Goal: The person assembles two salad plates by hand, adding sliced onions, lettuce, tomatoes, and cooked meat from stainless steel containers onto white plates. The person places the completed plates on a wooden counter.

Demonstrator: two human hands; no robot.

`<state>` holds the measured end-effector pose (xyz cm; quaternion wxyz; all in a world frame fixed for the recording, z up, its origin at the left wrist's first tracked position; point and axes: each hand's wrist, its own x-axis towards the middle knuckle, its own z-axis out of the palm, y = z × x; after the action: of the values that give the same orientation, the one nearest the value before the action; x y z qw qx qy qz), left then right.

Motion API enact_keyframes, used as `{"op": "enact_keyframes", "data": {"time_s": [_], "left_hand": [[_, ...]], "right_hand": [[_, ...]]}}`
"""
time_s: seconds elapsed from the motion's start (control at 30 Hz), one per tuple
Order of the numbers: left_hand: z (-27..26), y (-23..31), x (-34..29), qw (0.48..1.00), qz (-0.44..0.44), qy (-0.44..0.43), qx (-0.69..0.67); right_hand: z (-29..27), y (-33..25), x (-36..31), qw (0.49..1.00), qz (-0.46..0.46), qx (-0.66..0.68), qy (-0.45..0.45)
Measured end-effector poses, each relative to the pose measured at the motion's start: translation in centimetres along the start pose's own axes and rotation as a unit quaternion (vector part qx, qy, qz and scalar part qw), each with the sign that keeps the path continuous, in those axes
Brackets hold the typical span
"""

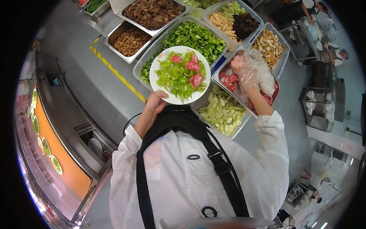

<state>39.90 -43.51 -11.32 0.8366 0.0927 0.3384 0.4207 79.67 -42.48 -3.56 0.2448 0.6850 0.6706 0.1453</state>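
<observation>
My left hand grips the near left rim of a round white plate, thumb on top. On the plate lie cut green pepper pieces and a few red-and-white sausage slices. My right hand, in a clear plastic glove, reaches into a metal tray of sausage slices. Its fingers look curled, but the crumpled glove hides what they hold. A clear plastic bag lies against this hand, and a pale pink lump of meat sits just beyond it.
Tubs of chopped green peppers, pale green slices, tan strips and sorted vegetables surround the plate. Metal trays of browned meat stand far left. An orange counter with plates runs along my left. People work at right.
</observation>
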Motion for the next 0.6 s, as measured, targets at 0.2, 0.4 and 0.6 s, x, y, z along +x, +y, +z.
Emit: {"op": "enact_keyframes", "data": {"time_s": [0.2,0.4,0.6], "left_hand": [[0.3,0.2,-0.4,1.000,-0.015,0.004,0.004],[-0.8,0.1,0.2,0.999,-0.027,-0.010,0.037],[-0.3,0.2,0.2,0.999,-0.031,-0.007,0.020]], "right_hand": [[-1.2,2.7,1.6,0.985,0.102,0.137,0.001],[-6.2,2.5,-0.2,0.897,0.127,0.422,0.030],[-6.3,3.3,-0.1,0.915,0.083,0.394,0.029]]}}
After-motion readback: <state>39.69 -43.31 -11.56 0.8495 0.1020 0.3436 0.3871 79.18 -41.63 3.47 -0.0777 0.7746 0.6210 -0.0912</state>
